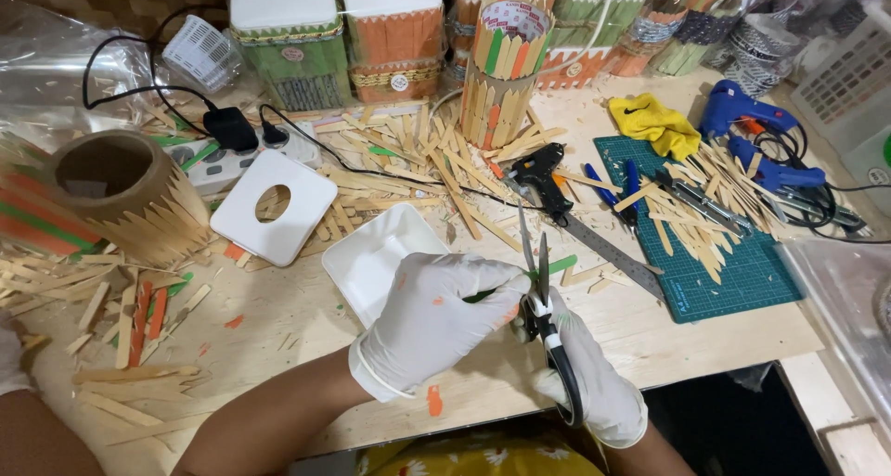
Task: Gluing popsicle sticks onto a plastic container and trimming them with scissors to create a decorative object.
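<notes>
Hands in white gloves work at centre of wooden table point(650, 337). Left hand point(436, 318) closed around green stick point(560, 264), pinching it near scissor blades. Right hand point(594, 383) grips black-handled scissors point(541, 295) — blades parted and pointing up, green stick between them. White square tray point(371, 253) lies just beside left hand. Black glue gun point(543, 177) rests beyond scissors, metal ruler point(613, 258) near it. Green cutting mat point(733, 272) to right, heaped with plain wooden sticks point(696, 221) — more scattered across table.
</notes>
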